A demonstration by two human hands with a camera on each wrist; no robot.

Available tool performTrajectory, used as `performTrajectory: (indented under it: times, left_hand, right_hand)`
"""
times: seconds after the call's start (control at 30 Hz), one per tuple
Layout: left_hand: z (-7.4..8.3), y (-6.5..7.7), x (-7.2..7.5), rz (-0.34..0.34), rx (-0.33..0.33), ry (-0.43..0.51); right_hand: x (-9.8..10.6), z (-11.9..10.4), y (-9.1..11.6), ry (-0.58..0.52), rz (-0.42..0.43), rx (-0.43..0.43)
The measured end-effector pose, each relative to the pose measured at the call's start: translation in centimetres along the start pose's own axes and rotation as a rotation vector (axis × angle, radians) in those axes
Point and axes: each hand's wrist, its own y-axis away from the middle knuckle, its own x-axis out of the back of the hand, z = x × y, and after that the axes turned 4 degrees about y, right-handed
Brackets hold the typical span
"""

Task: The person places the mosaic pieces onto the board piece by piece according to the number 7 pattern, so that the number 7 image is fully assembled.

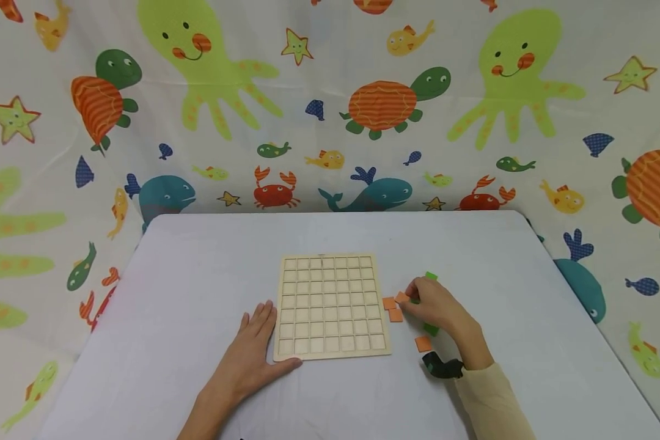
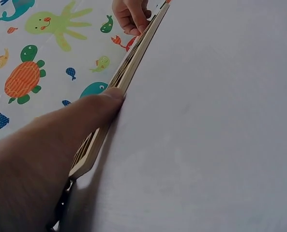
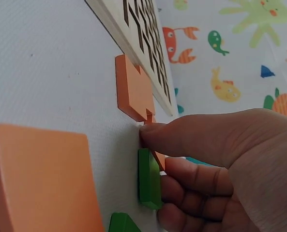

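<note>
A square wooden grid board [image 1: 330, 300] lies flat on the white table. My left hand [image 1: 247, 354] rests at its lower left corner, fingers stretched along the left side. The left thumb [image 2: 102, 104] touches the board's near edge. Right of the board, my right hand [image 1: 437, 305] pinches an orange square tile [image 1: 401, 297] between thumb and fingers, beside other orange tiles [image 1: 395, 315]. In the right wrist view, the thumb [image 3: 182, 137] covers part of the tile, and a green tile [image 3: 149, 179] stands out just below it.
More green tiles [image 1: 431, 330] lie partly under the right hand. A separate orange tile [image 1: 423, 344] sits near the black wrist camera [image 1: 442, 366]. Behind the table [image 1: 209, 263] hangs a cloth [image 1: 330, 134] printed with sea animals.
</note>
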Motion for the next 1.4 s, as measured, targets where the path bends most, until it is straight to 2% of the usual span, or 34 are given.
performTrajectory:
  times: [0.57, 0.73, 1.27, 1.4]
  left_hand:
    - [0.7, -0.3, -0.2, -0.010, 0.029, 0.080]
    - [0.8, -0.2, -0.2, -0.011, 0.047, 0.074]
    - [1.0, 0.1, -0.1, 0.005, 0.048, 0.050]
    - [1.1, 0.1, -0.1, 0.007, 0.047, 0.044]
  right_hand:
    - [-0.1, -0.1, 0.5, 0.010, -0.017, -0.039]
    - [0.0, -0.1, 0.5, 0.018, -0.004, -0.046]
    - [0.0, 0.0, 0.4, -0.003, 0.027, -0.014]
    - [0.1, 0.1, 0.3, -0.010, 0.055, 0.028]
